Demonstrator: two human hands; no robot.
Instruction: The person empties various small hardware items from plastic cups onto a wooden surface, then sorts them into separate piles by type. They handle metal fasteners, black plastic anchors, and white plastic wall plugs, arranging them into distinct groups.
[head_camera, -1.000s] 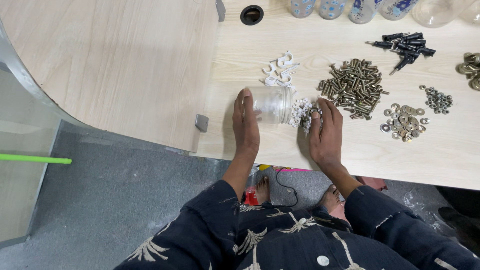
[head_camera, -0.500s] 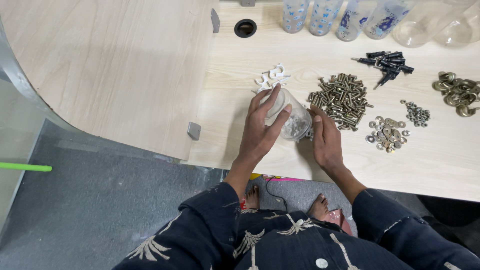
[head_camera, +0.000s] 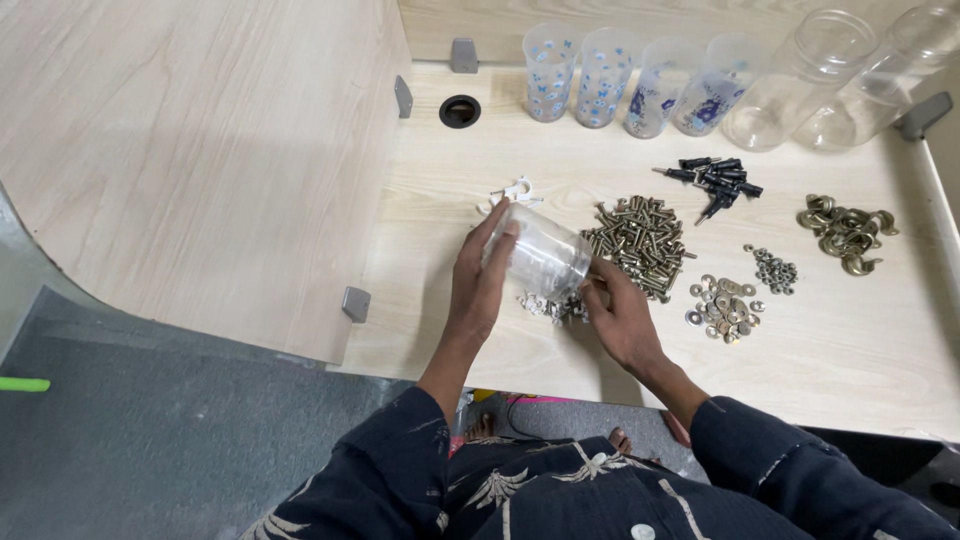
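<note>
Sideways above the pale wood-grain surface (head_camera: 800, 370), a clear round plastic jar (head_camera: 543, 255) lay tilted in the left hand (head_camera: 482, 280), whose fingers wrapped its smooth wall, mouth slanting down to the right. Just under that mouth sat a small scatter of silvery metal bits (head_camera: 548, 306), and the right hand (head_camera: 618, 315) rested beside them, fingers curled narrow at the jar's rim; whether it pinched anything could not be told. Near the jar lay white plastic clips (head_camera: 512, 190), a heap of brassy ridged screws (head_camera: 640, 240), flat round washers (head_camera: 722, 308), tiny nuts (head_camera: 774, 270), black screws (head_camera: 712, 180) and curved brass hooks (head_camera: 845, 230).
</note>
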